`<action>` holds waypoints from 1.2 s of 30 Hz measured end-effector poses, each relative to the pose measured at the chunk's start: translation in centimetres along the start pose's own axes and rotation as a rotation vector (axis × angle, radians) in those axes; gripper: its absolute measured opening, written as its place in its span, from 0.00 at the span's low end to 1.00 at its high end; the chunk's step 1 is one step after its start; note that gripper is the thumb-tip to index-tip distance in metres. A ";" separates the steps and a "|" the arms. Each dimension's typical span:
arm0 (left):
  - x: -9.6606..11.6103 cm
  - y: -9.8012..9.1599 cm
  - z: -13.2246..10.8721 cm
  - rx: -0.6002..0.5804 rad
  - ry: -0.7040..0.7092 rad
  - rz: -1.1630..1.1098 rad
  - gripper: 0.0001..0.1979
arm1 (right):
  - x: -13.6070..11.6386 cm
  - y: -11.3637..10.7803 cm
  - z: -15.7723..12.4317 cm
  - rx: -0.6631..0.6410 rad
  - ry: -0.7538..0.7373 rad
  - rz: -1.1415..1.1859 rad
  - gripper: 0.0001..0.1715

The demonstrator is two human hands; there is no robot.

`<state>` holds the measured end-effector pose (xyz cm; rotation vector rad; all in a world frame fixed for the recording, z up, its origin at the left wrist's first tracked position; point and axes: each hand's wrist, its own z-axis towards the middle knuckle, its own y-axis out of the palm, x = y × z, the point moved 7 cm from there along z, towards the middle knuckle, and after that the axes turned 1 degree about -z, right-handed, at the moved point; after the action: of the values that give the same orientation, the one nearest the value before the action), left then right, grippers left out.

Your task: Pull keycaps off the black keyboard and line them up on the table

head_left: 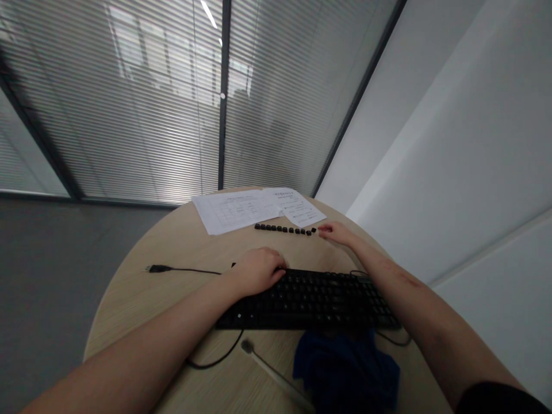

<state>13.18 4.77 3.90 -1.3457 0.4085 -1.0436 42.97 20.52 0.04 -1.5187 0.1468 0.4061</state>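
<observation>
My L hand [259, 270] rests loose on keyboard's [319, 299] 10 o'clock corner, R hand [338, 233] at 3 o'clock end of keycaps [284, 229] row, bench [142, 287] 12 o'clock, pinch unclear; caps light, hard, slippy, so I'd pinch their sides.

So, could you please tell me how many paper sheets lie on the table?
2: a larger sheet lies beyond the keyboard, and a smaller sheet overlaps its right end. More may hide beneath.

The left forearm [172, 328] and right forearm [414, 305] are bare. A black sleeve [500, 398] edge shows at 5 o'clock.
</observation>
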 end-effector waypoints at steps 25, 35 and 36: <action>0.1 -0.1 0.1 -0.035 -0.022 0.056 0.12 | -1.5 0.6 0.2 0.092 -0.092 -0.100 0.08; 0.2 -0.2 0.0 -0.036 -0.027 0.050 0.12 | -1.7 0.8 -0.1 0.125 -0.111 -0.087 0.05; 0.2 -0.2 0.0 -0.032 -0.022 0.049 0.12 | -1.7 0.8 -0.1 0.129 -0.108 -0.089 0.05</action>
<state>13.18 4.63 4.17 -1.3684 0.4411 -0.9847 41.17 20.11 -0.16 -1.3677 0.0197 0.3993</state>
